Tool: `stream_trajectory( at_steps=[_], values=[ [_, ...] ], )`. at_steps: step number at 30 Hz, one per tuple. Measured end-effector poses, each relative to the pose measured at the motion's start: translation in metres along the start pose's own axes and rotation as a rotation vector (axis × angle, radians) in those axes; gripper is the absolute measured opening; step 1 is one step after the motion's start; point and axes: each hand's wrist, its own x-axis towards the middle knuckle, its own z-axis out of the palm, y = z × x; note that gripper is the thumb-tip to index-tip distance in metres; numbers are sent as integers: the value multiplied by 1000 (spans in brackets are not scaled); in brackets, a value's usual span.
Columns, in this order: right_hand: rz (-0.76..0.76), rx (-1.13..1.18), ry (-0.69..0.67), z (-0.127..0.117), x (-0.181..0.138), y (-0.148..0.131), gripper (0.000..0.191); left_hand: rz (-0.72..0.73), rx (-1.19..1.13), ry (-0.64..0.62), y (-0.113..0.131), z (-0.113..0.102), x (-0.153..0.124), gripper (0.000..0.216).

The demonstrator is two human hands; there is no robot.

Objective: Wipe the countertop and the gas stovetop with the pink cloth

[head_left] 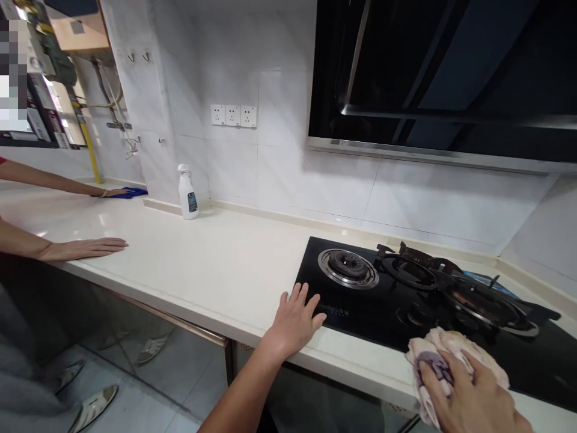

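My left hand lies flat with fingers spread at the front left corner of a black glass gas stove, partly on the pale countertop. Bunched in my right hand is a pinkish cloth with a purple patch, pressed against the stove's front edge. A round burner sits bare on the stove's left side. Black pan supports are gathered over the middle and right of the stove, where they hide part of the surface.
A white spray bottle stands by the wall. At left, another person's hand rests on the counter edge, while their other hand presses a blue cloth. A black range hood overhangs the stove. Sockets are on the wall.
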Motion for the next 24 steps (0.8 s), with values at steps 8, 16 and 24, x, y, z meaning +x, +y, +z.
stream_trajectory(
  at_steps=[8,16,24],
  values=[
    [-375,184,120,-16,-4,-129,33,-20,9,-45,3,-4,0,55],
    [-543,379,184,-10,-9,-151,35,3,24,1,-1,3,0,53],
    [-587,416,80,12,-3,-86,40,-24,13,-90,6,-12,-4,56]
  ],
)
